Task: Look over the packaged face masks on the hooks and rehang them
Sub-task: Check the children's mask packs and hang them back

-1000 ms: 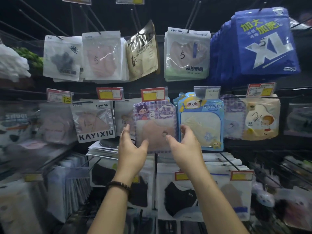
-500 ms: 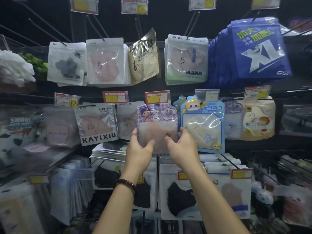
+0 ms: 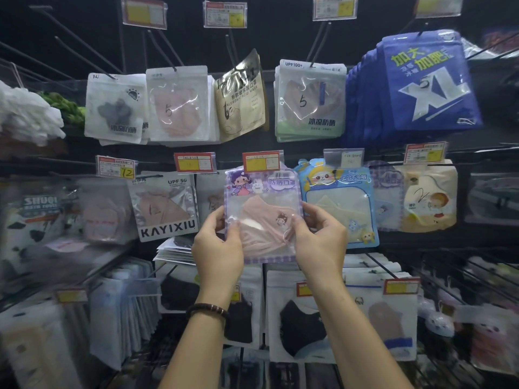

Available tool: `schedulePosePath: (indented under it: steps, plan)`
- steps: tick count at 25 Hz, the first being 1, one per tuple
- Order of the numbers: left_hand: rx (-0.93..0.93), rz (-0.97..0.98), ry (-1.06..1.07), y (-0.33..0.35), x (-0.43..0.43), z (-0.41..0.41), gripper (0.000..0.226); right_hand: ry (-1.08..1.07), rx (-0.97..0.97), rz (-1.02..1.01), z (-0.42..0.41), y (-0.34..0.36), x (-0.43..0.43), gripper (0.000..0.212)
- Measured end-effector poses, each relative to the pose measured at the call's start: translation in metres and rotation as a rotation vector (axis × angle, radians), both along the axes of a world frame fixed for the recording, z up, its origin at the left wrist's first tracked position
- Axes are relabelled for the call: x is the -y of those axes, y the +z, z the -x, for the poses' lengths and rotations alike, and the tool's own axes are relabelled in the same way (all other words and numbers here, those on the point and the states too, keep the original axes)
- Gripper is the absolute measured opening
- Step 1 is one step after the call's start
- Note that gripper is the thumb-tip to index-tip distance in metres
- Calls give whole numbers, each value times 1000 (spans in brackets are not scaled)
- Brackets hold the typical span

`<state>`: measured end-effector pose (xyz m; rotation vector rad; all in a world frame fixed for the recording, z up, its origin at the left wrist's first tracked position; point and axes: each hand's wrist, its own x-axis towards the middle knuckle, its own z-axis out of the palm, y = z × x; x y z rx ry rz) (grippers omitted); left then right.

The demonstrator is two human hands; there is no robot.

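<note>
A purple checked packet with a cartoon girl and a pink mask inside (image 3: 262, 211) hangs in the middle row, under a red price tag (image 3: 261, 161). My left hand (image 3: 217, 245) grips its lower left edge, thumb on the front. My right hand (image 3: 320, 237) grips its lower right edge. Its top sits by the hook; I cannot tell whether it is on the hook. A blue panda packet (image 3: 338, 203) hangs right of it, partly behind my right hand. A KAYIXIU packet (image 3: 165, 206) hangs to the left.
Upper hooks carry white and pink mask packets (image 3: 177, 105), a gold packet (image 3: 241, 96), a UPF100+ packet (image 3: 310, 101) and blue XL packets (image 3: 427, 82). Black-mask packets (image 3: 300, 324) hang below my arms. Wire hooks stick out towards me on both sides.
Both hands rose from just below the purple packet and closed on its lower edges. The view moved closer to the display.
</note>
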<state>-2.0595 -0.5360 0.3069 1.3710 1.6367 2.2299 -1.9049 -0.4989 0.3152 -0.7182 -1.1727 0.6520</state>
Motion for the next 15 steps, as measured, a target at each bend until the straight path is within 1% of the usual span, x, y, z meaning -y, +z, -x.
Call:
schedulePosePath:
  steps: [3,6,9,12,15]
  plan:
    - [103,-60,-95,-1,9,1,34,22,-40,-28,-2,-1,5,26]
    - [212,-105,-163,-10,22,-5,27,68,-76,-18,-11,-8,14,27]
    - [294,-111,-240,-30,26,-19,30,61,-106,-16,-27,-28,21,31]
    - [310,-73,-290,-47,15,-40,32,8,-157,30,-55,-49,20,32]
    - [287,-43,-319,-60,1,-73,29,-94,-142,75,-89,-66,8,32]
